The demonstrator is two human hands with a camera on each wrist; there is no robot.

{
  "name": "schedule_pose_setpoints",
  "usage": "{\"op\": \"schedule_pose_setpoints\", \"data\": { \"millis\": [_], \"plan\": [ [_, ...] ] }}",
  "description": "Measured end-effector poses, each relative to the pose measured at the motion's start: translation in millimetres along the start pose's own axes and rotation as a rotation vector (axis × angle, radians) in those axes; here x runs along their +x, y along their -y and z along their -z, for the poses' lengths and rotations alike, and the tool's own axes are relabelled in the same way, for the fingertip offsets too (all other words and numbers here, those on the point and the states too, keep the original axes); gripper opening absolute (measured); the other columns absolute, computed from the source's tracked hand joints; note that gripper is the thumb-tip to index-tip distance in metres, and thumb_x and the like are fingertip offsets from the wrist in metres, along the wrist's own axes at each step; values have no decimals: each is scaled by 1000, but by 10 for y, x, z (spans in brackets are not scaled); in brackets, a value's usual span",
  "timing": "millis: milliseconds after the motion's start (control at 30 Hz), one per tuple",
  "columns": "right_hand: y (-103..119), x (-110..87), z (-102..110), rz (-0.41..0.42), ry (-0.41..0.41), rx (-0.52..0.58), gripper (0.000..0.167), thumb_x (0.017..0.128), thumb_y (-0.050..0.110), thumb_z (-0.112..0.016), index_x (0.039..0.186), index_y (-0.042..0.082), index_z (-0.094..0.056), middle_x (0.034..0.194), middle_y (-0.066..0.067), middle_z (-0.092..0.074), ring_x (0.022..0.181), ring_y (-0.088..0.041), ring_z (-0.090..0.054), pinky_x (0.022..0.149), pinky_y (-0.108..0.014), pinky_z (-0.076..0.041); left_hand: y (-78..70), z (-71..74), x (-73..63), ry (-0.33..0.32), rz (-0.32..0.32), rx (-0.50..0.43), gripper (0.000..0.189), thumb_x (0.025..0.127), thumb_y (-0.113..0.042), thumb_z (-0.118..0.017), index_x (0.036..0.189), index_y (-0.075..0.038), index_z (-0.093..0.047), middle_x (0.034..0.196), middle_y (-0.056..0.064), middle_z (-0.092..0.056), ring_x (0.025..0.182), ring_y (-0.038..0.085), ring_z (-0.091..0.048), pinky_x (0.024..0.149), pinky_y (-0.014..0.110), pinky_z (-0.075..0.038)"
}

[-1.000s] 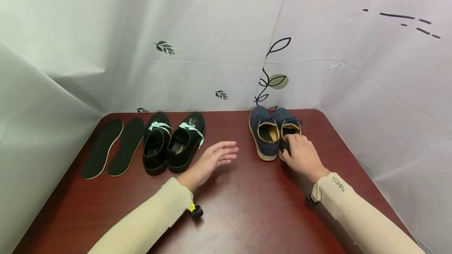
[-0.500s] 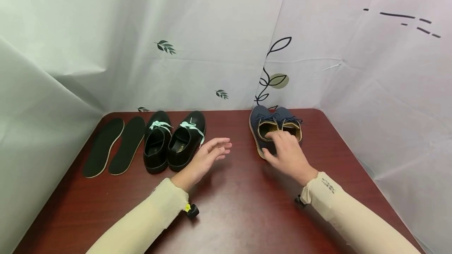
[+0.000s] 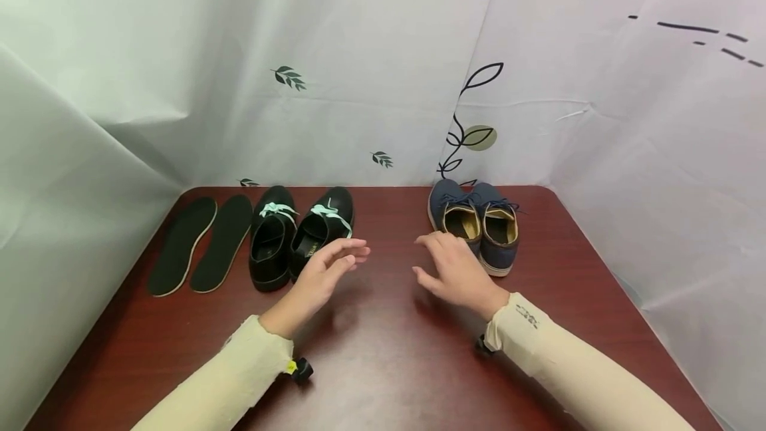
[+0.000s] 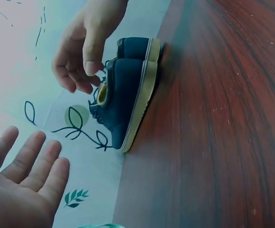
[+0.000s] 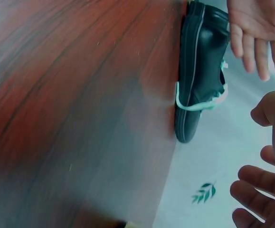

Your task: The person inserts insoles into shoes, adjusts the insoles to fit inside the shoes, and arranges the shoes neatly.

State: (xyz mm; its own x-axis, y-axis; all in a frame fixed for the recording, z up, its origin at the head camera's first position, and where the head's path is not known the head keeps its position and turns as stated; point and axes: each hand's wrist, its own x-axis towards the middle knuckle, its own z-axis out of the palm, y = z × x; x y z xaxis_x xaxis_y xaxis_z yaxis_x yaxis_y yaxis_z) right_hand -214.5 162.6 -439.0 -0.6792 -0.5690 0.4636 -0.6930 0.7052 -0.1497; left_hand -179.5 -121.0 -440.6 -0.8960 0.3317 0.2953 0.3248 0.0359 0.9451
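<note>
My left hand [image 3: 318,281] hovers over the table beside the black shoes, holding nothing, its fingers extended in the left wrist view. The right black shoe [image 3: 330,208], with pale mint laces, is partly covered by that hand; the left black shoe [image 3: 269,251] stands against it. Nearer the middle, my right hand [image 3: 457,271] is also bare, fingers spread and slightly bent, just in front of the navy shoes. The left navy shoe [image 3: 447,197] has its heel partly behind this hand, while the right navy shoe [image 3: 499,245] shows whole, tan lining visible.
Two dark insoles [image 3: 182,245] with pale edges lie at the far left of the reddish-brown table [image 3: 383,351]. A white curtain [image 3: 335,38] with leaf prints rises behind the table and along both sides.
My right hand has moved left, away from the right navy shoe and past the left one. My left hand has drifted left and slightly back toward the black shoes. The view has shifted slightly.
</note>
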Motion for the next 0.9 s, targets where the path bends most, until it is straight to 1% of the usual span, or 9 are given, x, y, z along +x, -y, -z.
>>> {"op": "schedule_pose_setpoints", "data": {
  "millis": [67,133,233,267,333,500,667,767,900],
  "plan": [
    [40,14,-34,-6,26,6,43,88,31,-70,123,8,-59,112,-6,-64,102,-24,-60,90,-47,-48,-24,37,-34,-12,-17,9,29,104,-6,-47,130,1,-59,125,27,-64,116,30,-65,96,31,-51],
    [81,17,-74,-7,48,8,43,89,32,-69,123,8,-59,113,-5,-64,102,-23,-60,91,-46,-48,-42,70,-70,-22,-22,23,27,104,-7,-47,127,1,-60,123,28,-64,115,34,-65,95,30,-52],
    [141,19,-136,-2,76,5,42,91,35,-66,124,9,-59,113,-4,-63,102,-21,-60,90,-44,-48,-67,127,-143,-26,-26,31,27,105,-9,-48,126,2,-60,122,27,-65,114,31,-66,96,31,-53],
    [160,25,-155,4,79,3,42,90,35,-66,124,9,-59,113,-3,-63,101,-21,-60,89,-43,-48,-69,148,-169,-28,-28,37,27,105,-10,-48,125,3,-60,121,27,-65,113,28,-66,96,32,-53],
    [200,51,-192,21,73,3,42,90,34,-66,123,9,-60,111,-3,-63,99,-21,-61,87,-42,-49,-75,193,-215,-34,-26,48,28,107,-12,-46,124,2,-61,120,26,-66,113,26,-67,95,32,-53],
    [337,179,-275,61,81,8,43,88,35,-66,122,9,-61,110,-3,-62,95,-20,-60,84,-39,-50,-82,297,-323,-60,-21,90,30,108,-15,-42,122,2,-63,118,25,-67,111,19,-68,94,26,-52],
    [488,317,-364,84,134,10,45,90,38,-64,126,10,-60,112,-2,-61,97,-19,-60,88,-38,-50,-101,370,-415,-93,-34,100,27,107,-12,-45,120,5,-63,115,23,-70,108,14,-69,92,26,-53],
    [576,396,-406,89,165,16,47,91,39,-64,129,12,-59,115,-2,-59,100,-17,-60,89,-38,-50,-102,404,-455,-109,-41,100,28,107,-11,-43,118,7,-62,112,20,-71,106,13,-70,90,25,-54],
    [691,526,-467,109,164,47,48,91,35,-66,132,12,-57,126,-5,-55,106,-19,-60,90,-40,-51,-101,447,-505,-124,-29,103,29,108,-12,-42,118,7,-62,112,21,-71,104,15,-71,89,25,-54]
  ]
}}
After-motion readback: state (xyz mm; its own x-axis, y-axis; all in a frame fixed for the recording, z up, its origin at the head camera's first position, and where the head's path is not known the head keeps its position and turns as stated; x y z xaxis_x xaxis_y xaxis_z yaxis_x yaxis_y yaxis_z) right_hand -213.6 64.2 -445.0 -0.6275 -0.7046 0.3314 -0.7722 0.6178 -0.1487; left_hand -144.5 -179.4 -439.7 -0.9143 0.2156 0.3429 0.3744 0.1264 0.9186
